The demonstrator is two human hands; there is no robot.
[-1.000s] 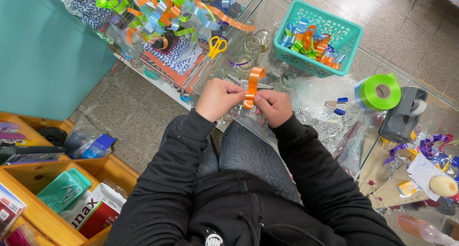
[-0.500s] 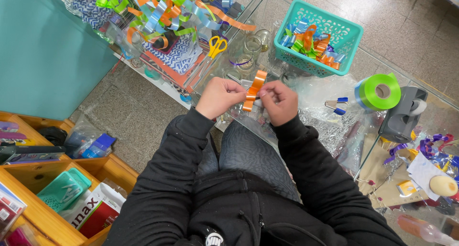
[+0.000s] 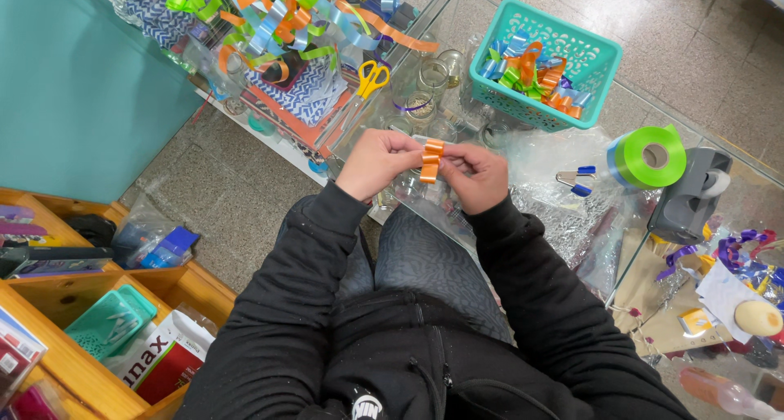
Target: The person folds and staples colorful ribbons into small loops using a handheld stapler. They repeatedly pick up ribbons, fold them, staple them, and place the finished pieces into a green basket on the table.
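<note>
Both hands pinch small orange ribbon bow (image 3: 430,160) at frame center: left hand (image 3: 377,160), right hand (image 3: 480,175). Teal basket (image 3: 590,60) upper right, yellow scissors (image 3: 371,78) above.

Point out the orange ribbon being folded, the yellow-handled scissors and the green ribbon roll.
orange ribbon (image 3: 430,160): head view, on the folded loops between the two hands.
yellow-handled scissors (image 3: 372,78): head view, on the yellow handles.
green ribbon roll (image 3: 633,158): head view, on the green face beside its core.

glass table (image 3: 457,15), teal basket (image 3: 600,60), green ribbon roll (image 3: 649,156)
</note>
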